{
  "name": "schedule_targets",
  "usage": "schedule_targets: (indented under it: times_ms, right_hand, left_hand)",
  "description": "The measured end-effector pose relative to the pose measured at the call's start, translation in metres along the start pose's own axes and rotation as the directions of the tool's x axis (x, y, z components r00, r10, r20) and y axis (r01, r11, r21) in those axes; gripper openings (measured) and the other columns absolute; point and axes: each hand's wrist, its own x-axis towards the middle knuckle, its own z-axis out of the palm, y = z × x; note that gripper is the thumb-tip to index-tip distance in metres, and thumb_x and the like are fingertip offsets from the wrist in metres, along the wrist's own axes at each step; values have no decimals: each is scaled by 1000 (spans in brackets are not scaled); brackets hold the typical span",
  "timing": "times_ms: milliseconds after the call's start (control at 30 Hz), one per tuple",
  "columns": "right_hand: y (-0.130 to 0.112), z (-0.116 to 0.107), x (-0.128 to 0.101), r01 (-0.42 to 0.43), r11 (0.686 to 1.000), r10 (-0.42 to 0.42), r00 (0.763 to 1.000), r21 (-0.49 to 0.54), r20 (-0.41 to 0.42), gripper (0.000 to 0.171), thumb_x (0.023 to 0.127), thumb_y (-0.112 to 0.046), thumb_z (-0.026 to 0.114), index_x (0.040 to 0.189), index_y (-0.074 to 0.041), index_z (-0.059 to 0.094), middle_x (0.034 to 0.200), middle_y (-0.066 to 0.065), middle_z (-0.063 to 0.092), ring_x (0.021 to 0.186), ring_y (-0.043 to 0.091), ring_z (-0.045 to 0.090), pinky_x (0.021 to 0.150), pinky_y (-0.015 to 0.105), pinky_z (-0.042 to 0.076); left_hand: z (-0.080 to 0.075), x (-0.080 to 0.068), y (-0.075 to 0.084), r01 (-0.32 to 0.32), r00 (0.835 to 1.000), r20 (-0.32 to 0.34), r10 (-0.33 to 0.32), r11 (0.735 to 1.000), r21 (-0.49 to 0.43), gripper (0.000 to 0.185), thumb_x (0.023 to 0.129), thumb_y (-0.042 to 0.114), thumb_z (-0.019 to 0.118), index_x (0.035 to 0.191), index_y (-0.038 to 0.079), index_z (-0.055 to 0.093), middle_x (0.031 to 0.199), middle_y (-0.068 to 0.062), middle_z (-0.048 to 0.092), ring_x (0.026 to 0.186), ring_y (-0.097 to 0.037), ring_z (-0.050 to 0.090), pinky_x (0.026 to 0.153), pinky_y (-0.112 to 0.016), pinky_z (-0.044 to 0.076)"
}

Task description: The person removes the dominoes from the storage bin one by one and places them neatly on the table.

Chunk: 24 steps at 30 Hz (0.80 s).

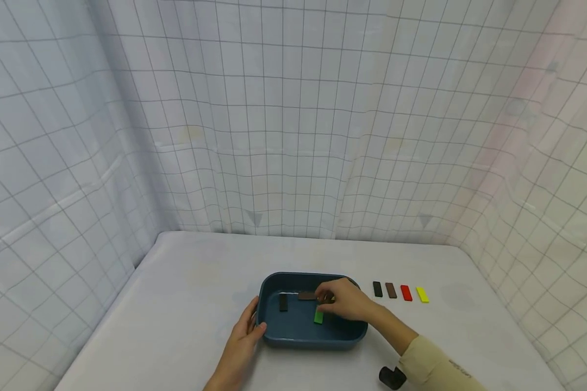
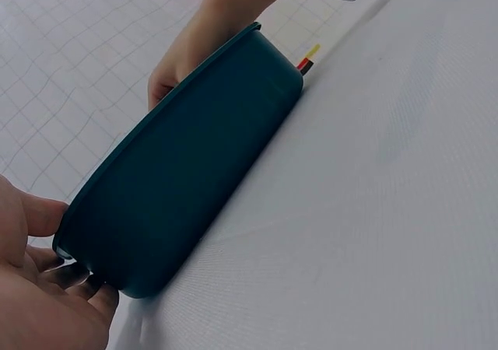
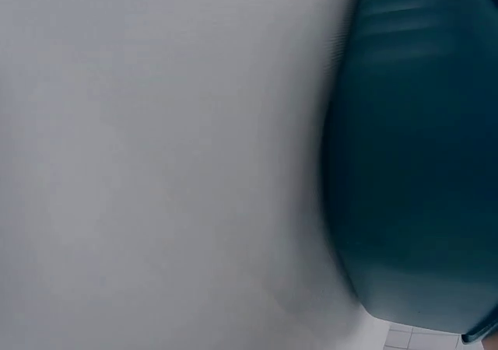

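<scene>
Two hands (image 1: 238,343), one basin (image 1: 293,329), seven visible blocks (image 1: 406,293)

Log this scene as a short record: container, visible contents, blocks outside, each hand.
Container: blue tray on white table
Visible contents: black block, brown block, green block
Outside, right of tray: second black block, second brown block, red block, yellow block
Left hand: grips tray's left side
Right hand: inside tray, at green block; grip unclear

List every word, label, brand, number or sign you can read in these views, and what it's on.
Readable text: none.
Right sleeve: a small dark marking, too small and blurred to read.
Tray, red piece, yellow piece: no lettering discernible.
</scene>
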Motion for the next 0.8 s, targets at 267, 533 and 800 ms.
schedule_targets:
  times_ms: [267, 533, 800]
  right_hand:
    - [-8, 6, -3, -106, 964, 111, 994, -244, 6, 42, 86, -41, 85, 115, -12, 78, 99, -10, 72, 85, 4, 62, 71, 27, 56]
    - [-11, 10, -3, -85, 913, 127, 989, -398, 80, 40, 88, -47, 82, 116, -18, 79, 106, -8, 70, 90, 9, 60, 71, 30, 55]
    - [-4, 7, -2, -31, 968, 43, 998, -248, 44, 30, 86, -29, 87, 111, -16, 78, 98, -12, 65, 85, 2, 57, 73, 23, 53]
  left_hand:
    - [-1, 2, -2, -14, 1000, 8, 14, 1000, 24, 65, 109, 4, 50, 165, 2, 18, 170, -23, 9, 154, -44, 4, 121, -54, 16]
    - [-1, 1, 0, -9, 1000, 11, 9, 999, 38, 64, 109, 4, 48, 165, 2, 17, 169, -25, 9, 154, -47, 5, 121, -58, 17]
    - [-1, 2, 1, -16, 1000, 11, 15, 998, 55, 64, 108, 4, 49, 164, 1, 18, 169, -25, 9, 154, -47, 5, 121, -56, 16]
